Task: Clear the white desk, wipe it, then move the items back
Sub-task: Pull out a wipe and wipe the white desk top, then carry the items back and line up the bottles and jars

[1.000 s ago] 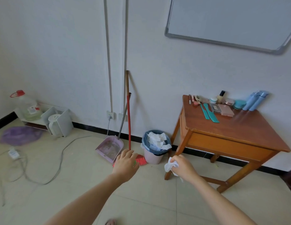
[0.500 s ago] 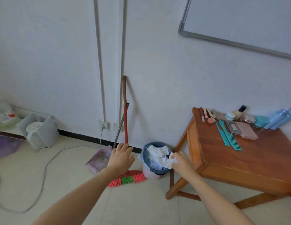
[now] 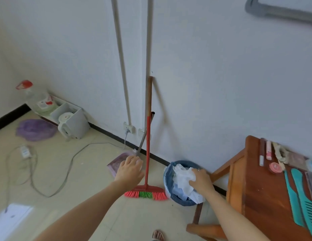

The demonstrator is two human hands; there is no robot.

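Right hand [image 3: 201,181]: fingers curled down onto a white tissue wad [image 3: 184,177], gripping it at the mouth of the bin [image 3: 167,178]. The fingertips are buried in paper, so I can't tell how tight the grip is. The bin has a blue liner and is heaped with more crumpled white paper.

Left hand [image 3: 130,171]: centre frame, fingers loosely curled, holding nothing, hovering in front of the dustpan [image 3: 117,161].

The broom [image 3: 148,145] stands upright between my hands, its handle against the wall and its red-green bristles on the floor just left of the bin.

Wooden table [image 3: 256,197]: lower right, touching nothing I hold. Two teal combs [image 3: 298,193] and small cosmetics lie along its far edge.

Room: beige tile floor and a white wall with a black skirting. Two conduits [image 3: 120,58] run down to a socket [image 3: 128,126], and a grey cable [image 3: 73,157] loops across the floor at left. The kettle [image 3: 64,126], purple bag [image 3: 36,129] and water jug [image 3: 35,98] sit in the far-left corner. A whiteboard corner [image 3: 273,11] shows upper right, and a white flat surface [image 3: 10,218] at the lower-left edge.
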